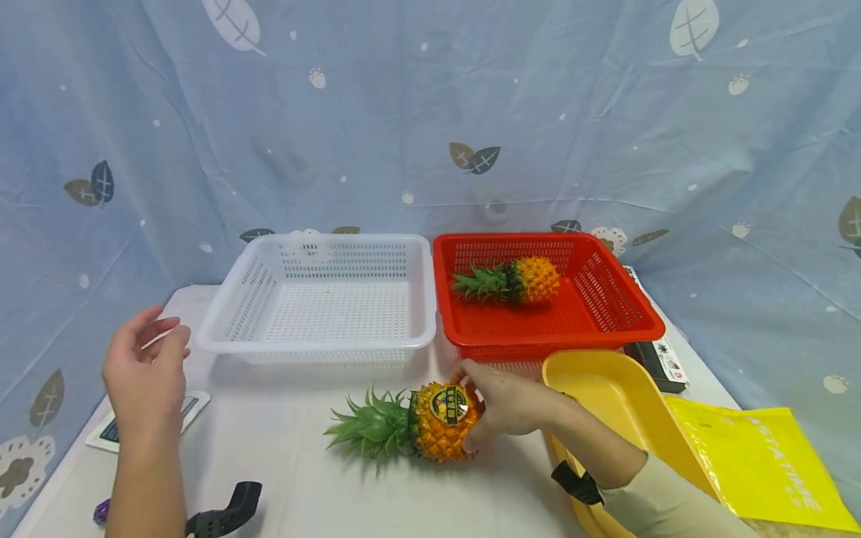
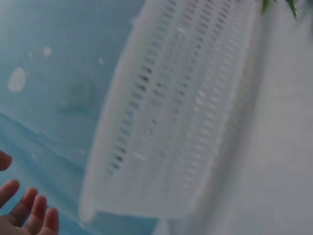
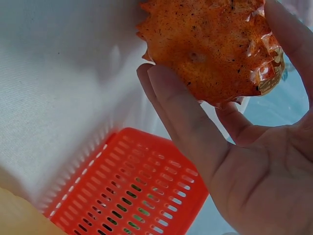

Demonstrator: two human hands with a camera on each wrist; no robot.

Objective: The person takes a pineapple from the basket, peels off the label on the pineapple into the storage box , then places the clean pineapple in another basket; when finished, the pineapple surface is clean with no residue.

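Gripping the nearer pineapple [image 1: 436, 435] with the right hand [image 1: 503, 403]; holding the left hand [image 1: 149, 368] loosely spread near the left edge of the desk [image 1: 289, 441].

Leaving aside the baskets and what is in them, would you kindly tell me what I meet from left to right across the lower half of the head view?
Left hand, pineapple, right hand, yellow tub, yellow packet.

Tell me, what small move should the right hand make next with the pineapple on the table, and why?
Probably firm the grip: the right hand could draw its fingers closer around the pineapple before any lift. They reach around its rounded end, but it lies on the table, and a gap shows between palm and pineapple.
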